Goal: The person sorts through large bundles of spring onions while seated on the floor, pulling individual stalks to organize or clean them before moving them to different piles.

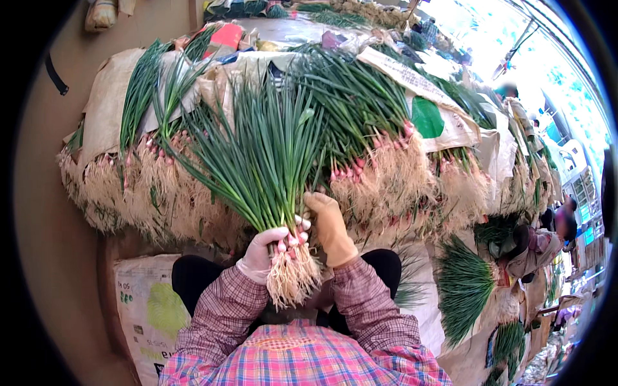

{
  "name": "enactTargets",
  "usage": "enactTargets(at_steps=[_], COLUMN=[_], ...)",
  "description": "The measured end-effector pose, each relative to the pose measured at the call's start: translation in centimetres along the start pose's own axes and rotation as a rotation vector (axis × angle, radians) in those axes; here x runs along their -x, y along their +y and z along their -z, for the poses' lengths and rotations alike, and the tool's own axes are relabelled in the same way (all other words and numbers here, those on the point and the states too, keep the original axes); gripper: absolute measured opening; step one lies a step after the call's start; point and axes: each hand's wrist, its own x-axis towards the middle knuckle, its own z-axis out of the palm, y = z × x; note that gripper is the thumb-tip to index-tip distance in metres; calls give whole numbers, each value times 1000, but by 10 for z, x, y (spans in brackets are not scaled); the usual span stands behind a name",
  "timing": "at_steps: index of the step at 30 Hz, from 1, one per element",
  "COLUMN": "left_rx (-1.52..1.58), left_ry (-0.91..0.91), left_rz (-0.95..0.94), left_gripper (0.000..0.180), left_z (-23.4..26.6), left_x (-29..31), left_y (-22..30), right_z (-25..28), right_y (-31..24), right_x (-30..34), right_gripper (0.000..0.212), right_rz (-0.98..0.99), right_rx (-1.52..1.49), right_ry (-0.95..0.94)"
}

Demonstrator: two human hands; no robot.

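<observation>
A bunch of spring onions (269, 161) stands in front of me, its long green leaves fanning away and its pink bulbs and pale roots pointing toward my body. My left hand (257, 255), in a whitish glove, is wrapped round the stalks just above the bulbs. Against the right side of the same stalks, my right hand (331, 231) is closed in a tan glove, its fingertips partly hidden by the bunch. Just beyond lies a long heap of spring onions (380, 167), roots hanging over the near side.
Woven sacks (421, 90) partly cover the heap's leaves. A printed sack (145, 309) lies on the floor at my left. To the right, another bunch (465, 289) rests on pale sheeting, near a person (537, 251). More greens are piled at the back.
</observation>
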Motion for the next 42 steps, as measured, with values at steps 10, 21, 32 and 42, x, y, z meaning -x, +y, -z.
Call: enactTargets(at_steps=[10,21,32,42], left_rx=[85,-197,-28,-2], left_ry=[-136,151,14,-93], left_rz=[24,-5,12,-123], left_gripper=[35,38,43,49], left_z=[8,6,-3,6], left_x=[12,11,17,9], left_y=[1,5,7,8], right_z=[25,-6,33,16], right_y=[6,6,6,-91], right_x=[-11,9,-12,-51], right_gripper=[22,18,25,8], right_rz=[-105,-168,643,505], right_rx=[-229,-237,1155,867], right_ry=[-85,-75,83,267])
